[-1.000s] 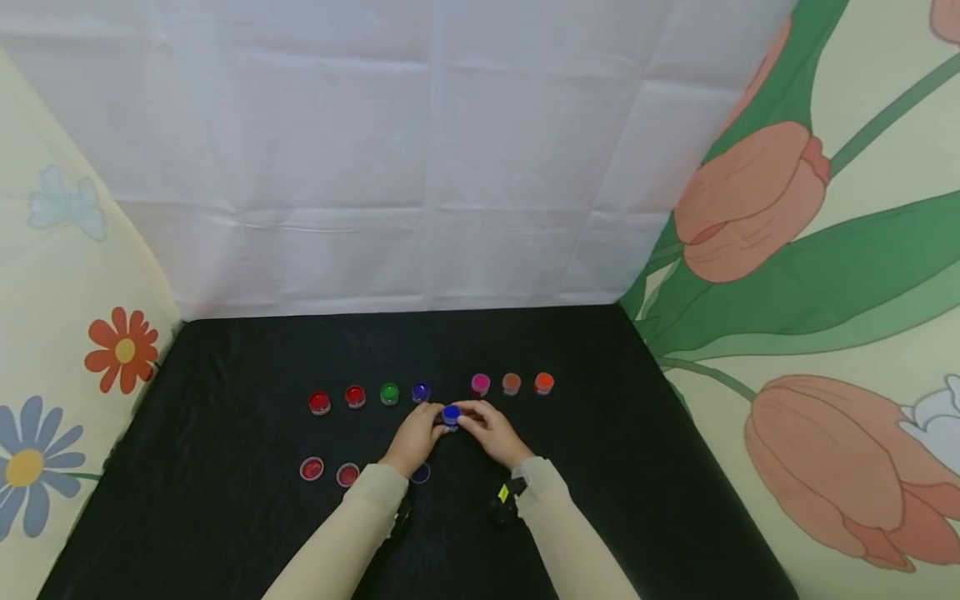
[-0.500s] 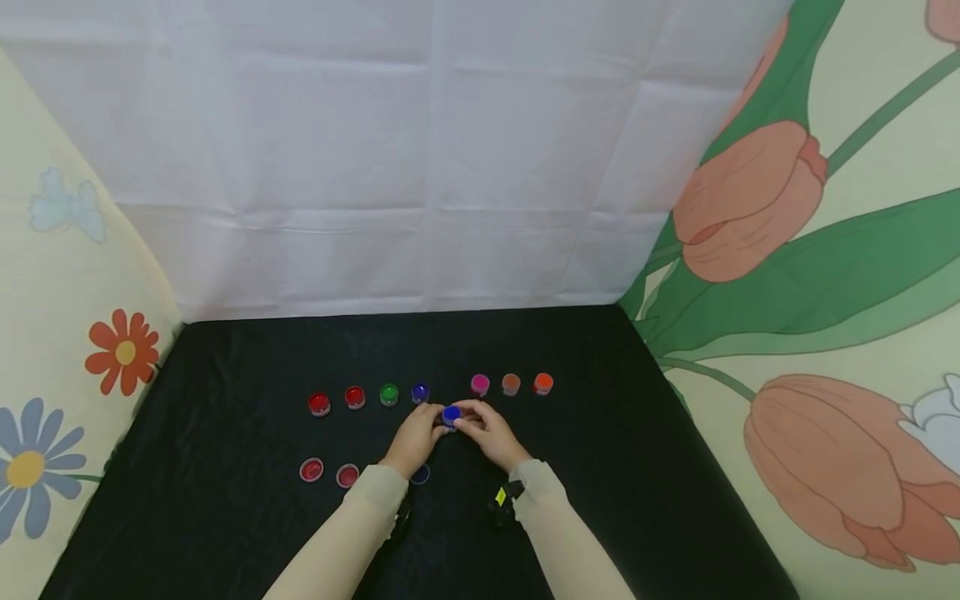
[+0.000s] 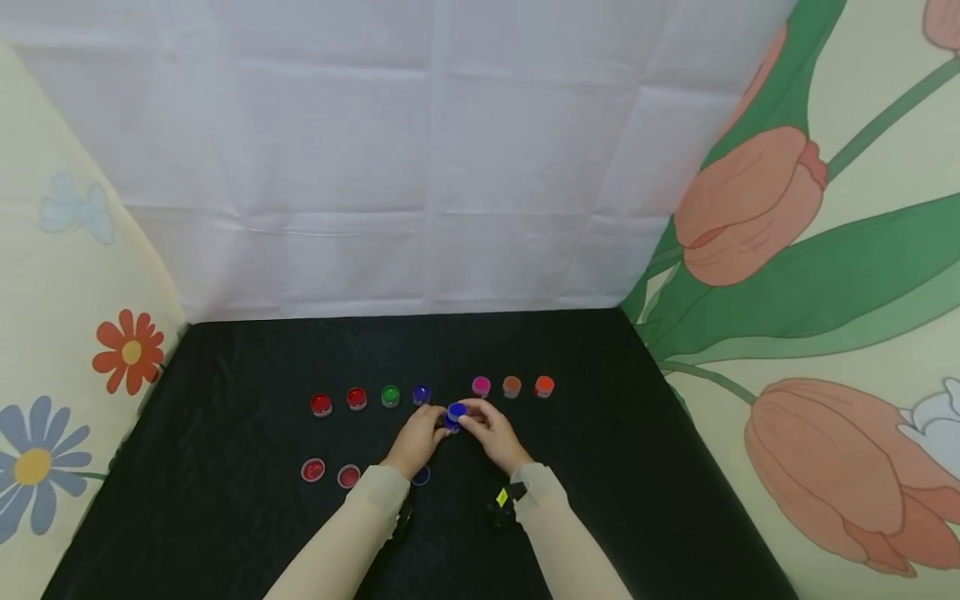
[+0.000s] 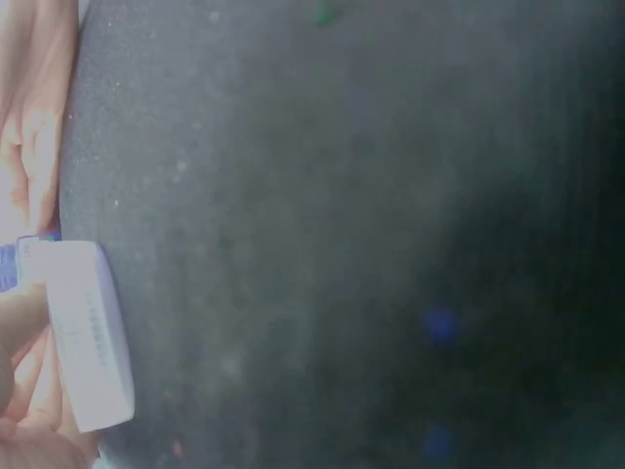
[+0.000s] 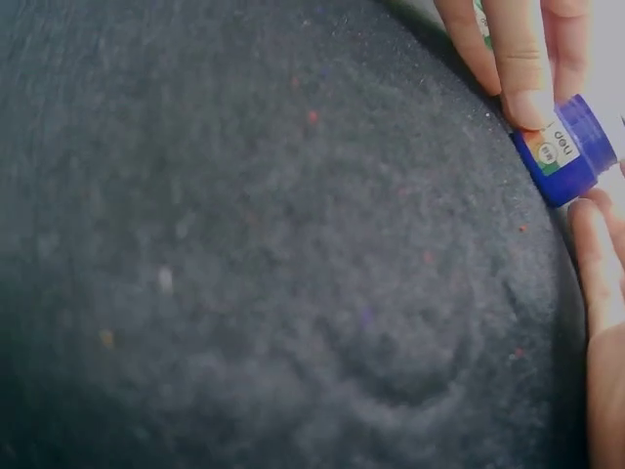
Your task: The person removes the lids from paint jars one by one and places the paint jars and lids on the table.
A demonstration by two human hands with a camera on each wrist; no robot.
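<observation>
In the head view, my left hand (image 3: pixel 413 439) grips a small blue paint jar (image 3: pixel 452 423) near the table's middle. The fingertips of my right hand (image 3: pixel 492 434) pinch its blue lid (image 3: pixel 457 410), which sits tilted over the jar's top. Close up in the right wrist view, the paint jar (image 5: pixel 557 154) is tipped, with a printed label on its side and a ribbed blue end. Fingers press it from above and below. In the left wrist view, a pale piece with rounded corners (image 4: pixel 90 337) covers part of the fingers.
Behind my hands stand two red jars (image 3: pixel 321 405), a green jar (image 3: pixel 391 396) and a blue jar (image 3: pixel 422 394). Farther right are pink (image 3: pixel 481 386), brownish (image 3: pixel 512 386) and orange (image 3: pixel 543 386) ones. Red discs (image 3: pixel 312 470) and a dark blue disc (image 3: pixel 422 476) lie nearer, partly behind my left arm.
The blue lid has shifted slightly up and to the right over the jar, together with my right fingertips. My left hand has stayed almost in place around the jar.
</observation>
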